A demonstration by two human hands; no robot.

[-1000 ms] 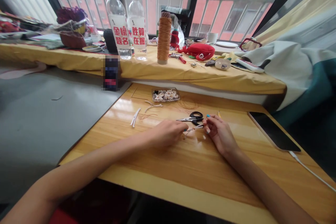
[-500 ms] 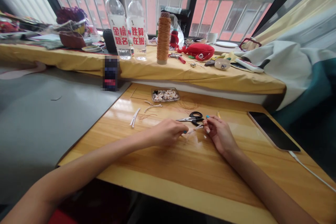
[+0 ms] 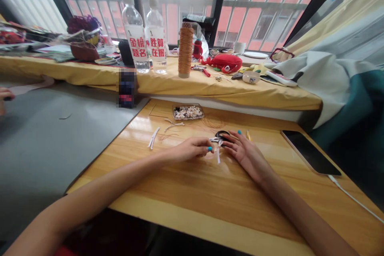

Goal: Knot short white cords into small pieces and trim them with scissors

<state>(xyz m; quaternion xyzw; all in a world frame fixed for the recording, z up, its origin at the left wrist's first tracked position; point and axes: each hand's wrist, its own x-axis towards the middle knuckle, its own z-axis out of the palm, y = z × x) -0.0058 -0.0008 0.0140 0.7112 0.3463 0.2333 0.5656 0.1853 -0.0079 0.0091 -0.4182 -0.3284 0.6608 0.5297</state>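
My left hand point(image 3: 200, 147) is closed in a pinch over the wooden table, its blue thumbnail showing. Whatever lies between the fingertips is too small to make out. Just to its right a short white strip point(image 3: 218, 157) hangs or lies, seemingly at the fingers of my right hand point(image 3: 244, 154). That hand has its fingers stretched out and apart, palm turned toward the left. Behind its fingertips lie black-handled scissors point(image 3: 221, 135), partly covered by them. More white strips point(image 3: 153, 138) and a forked white piece point(image 3: 174, 125) rest farther left.
A clear tray point(image 3: 188, 117) of small pale and dark pieces stands at the table's back. Loose thread point(image 3: 214, 121) lies beside it. At right is a phone point(image 3: 310, 152) with a cable. Bottles point(image 3: 135, 40) and a thread spool point(image 3: 185, 54) stand on the ledge. Another person's hand point(image 3: 3, 98) shows far left.
My right hand has opened from a pinch, its fingers now stretched out. The white strip has swung from slanting to near upright. Another person's hand has come in at far left.
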